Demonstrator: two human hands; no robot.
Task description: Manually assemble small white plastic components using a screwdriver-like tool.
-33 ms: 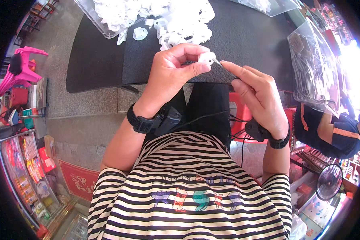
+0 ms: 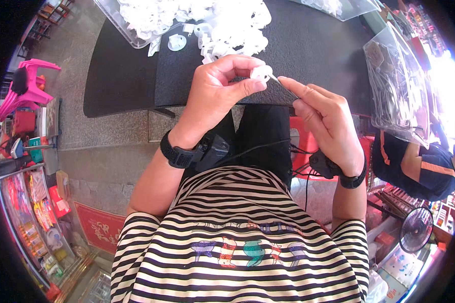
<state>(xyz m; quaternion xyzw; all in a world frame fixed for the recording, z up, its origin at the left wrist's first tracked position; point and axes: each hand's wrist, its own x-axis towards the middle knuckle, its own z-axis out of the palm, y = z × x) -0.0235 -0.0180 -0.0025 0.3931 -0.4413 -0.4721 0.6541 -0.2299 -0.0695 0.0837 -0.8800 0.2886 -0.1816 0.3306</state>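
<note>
My left hand point(image 2: 227, 83) pinches a small white plastic part point(image 2: 260, 73) with holes in it, between thumb and fingertips above the table's near edge. My right hand point(image 2: 324, 108) is closed around a slim, pointed metal tool point(image 2: 279, 84); the palm hides most of it, so its exact kind is unclear. Its tip meets the right side of the white part. Beyond my left hand lies a heap of similar white plastic parts point(image 2: 240, 30) on the black table point(image 2: 121, 76). One loose white part point(image 2: 177, 42) rests left of the heap.
A clear bin point(image 2: 136, 41) full of white parts stands at the far left of the table, another clear bin point(image 2: 344, 15) at the far right. On the right edge sits a clear box point(image 2: 397, 86) of pale strands. Another person point(image 2: 414, 169) and a fan point(image 2: 416, 230) are at right.
</note>
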